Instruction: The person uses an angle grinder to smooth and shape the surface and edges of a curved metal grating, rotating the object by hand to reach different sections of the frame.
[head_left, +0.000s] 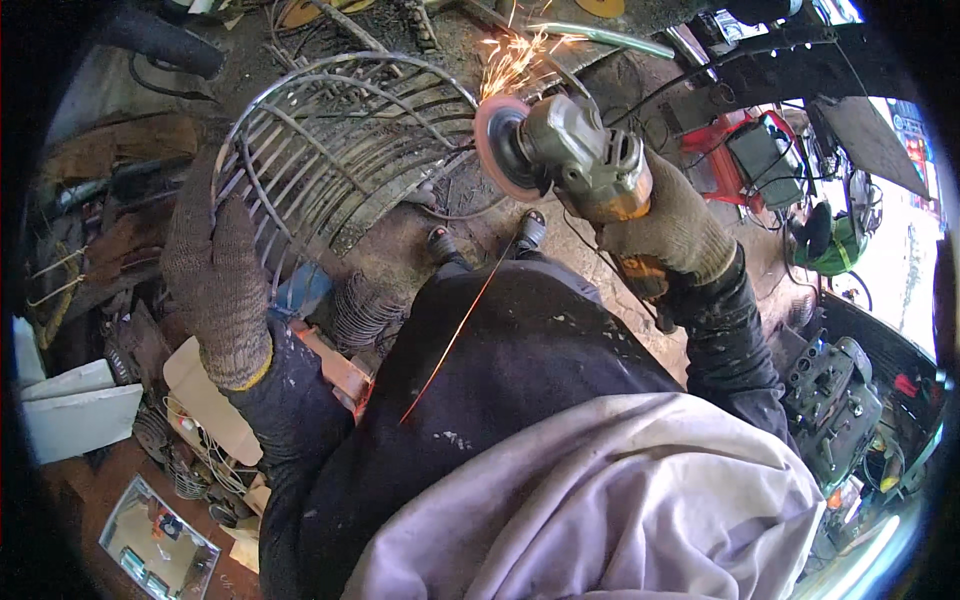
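Observation:
A round basket-like frame of welded metal rods is tilted in front of me at the upper left. My left hand, in a knitted glove, is closed on its left rim; the rim partly hides among the fingers. My gloved right hand is wrapped round the body of an angle grinder. The grinder's reddish disc is at the frame's right edge, and orange sparks spray up from it. Whether the disc touches the rod there, I cannot tell.
A pale metal tube lies beyond the sparks. On the right are a red stand with a grey box and a grimy metal machine. A coiled spring is by my feet. White boards and scrap crowd the left.

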